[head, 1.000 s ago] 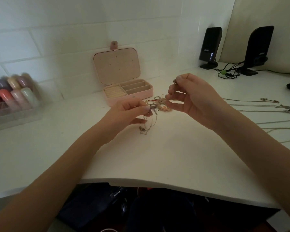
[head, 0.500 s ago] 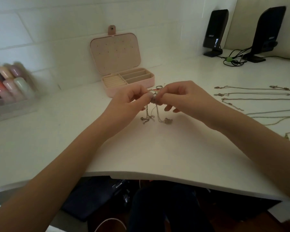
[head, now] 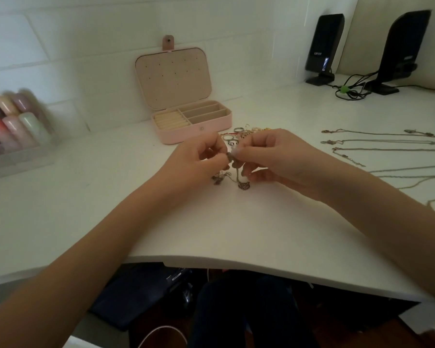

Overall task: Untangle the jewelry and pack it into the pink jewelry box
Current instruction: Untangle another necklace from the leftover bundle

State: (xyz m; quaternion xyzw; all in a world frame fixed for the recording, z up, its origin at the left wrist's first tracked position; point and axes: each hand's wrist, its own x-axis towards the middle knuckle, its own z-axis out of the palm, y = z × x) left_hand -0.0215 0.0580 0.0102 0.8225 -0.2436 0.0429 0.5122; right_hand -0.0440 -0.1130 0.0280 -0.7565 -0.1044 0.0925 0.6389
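Head camera: at the middle of the white table (head: 236, 234), the left hand (head: 194, 162) and right hand (head: 274, 156) meet fingertip to fingertip, both pinching a tangled chain cluster (head: 232, 172) whose ends trail onto the surface. Loose rings (head: 234, 136) lie just behind. The open pink jewelry box (head: 201, 126) stands toward the far edge; straightened necklaces (head: 377, 141) line the right side.

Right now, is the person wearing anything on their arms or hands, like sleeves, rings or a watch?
No. Both forearms are bare up to the bottom edge of the picture, with no sleeves showing. The left hand and the right hand show no gloves, and neither wrist has a watch or bracelet. No rings can be seen on the fingers, though the dim picture hides fine detail.
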